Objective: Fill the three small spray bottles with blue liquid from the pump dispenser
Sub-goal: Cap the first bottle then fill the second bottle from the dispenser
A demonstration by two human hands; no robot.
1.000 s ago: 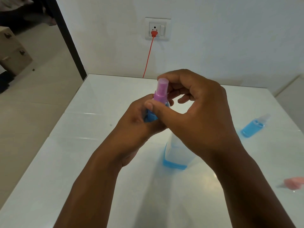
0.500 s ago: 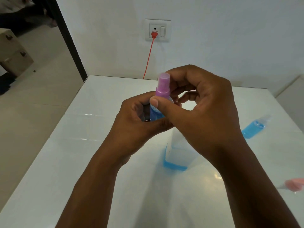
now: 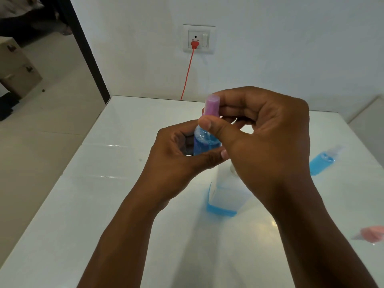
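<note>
Both hands raised above the middle of the white surface (image 3: 87, 204). Left hand (image 3: 178, 154): grip wrapped around the body of a small spray bottle (image 3: 204, 142), fingers and thumb curled round it. Bottle upright, blue liquid inside, bubbles near its shoulder. Right hand (image 3: 266, 146): thumb and fingers pinching the bottle's purple cap (image 3: 212, 106) at the top, thumb tip across the neck just under the cap. Whether the cap is fully seated cannot be told.

Directly below the hands, on the surface: the pump dispenser (image 3: 222, 196), clear-walled, a low band of blue liquid at its base; its upper part is hidden behind the right hand.

Right side, farther back: a second small bottle (image 3: 321, 163), filled blue, clear cap, lying on its side, well apart from the dispenser. Near right edge: a pink object (image 3: 372, 233), blurred, partly out of view.

Far wall: a white socket plate (image 3: 199, 39) with a red plug, red cord (image 3: 188, 73) running down behind the surface's far edge. Left, on the floor: cardboard boxes (image 3: 16, 67).
</note>
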